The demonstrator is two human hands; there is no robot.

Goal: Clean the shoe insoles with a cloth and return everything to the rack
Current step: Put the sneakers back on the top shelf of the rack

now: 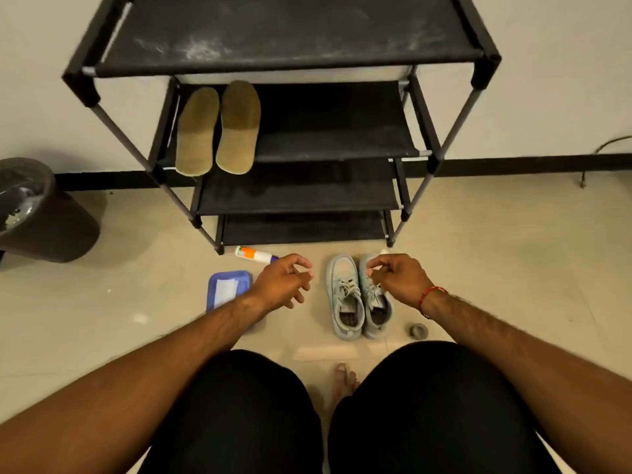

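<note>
So, both tan insoles (239, 126) are on the shoe rack (290, 39), on the left end of the second shelf down. They lie side by side, with their near ends sticking out a bit past the front edge. The top shelf looks dusty.

Person is squatting on the tiled floor in black shorts, one bare foot (343, 381) visible between the knees, both arms reaching forward. Left grip (284, 282) hangs over the floor between the tray and the shoes, fingers loosely curled with nothing in them. Right grip (396, 278) hovers over the toe of the right-hand sneaker, fingers also loosely curled, nothing visibly held. Red thread (431, 291) around that wrist.

The pale blue-grey sneakers (343, 289) sit together on the floor in front of the rack, toes toward it. To their left is a blue tray (229, 273) with a white cloth (227, 289) folded inside. A white bottle (254, 254) with an orange label lies on its side just beyond the tray. Dark bin (51, 213) off to the left, and a small grey round thing (418, 331) near the right knee, can't tell what.
</note>
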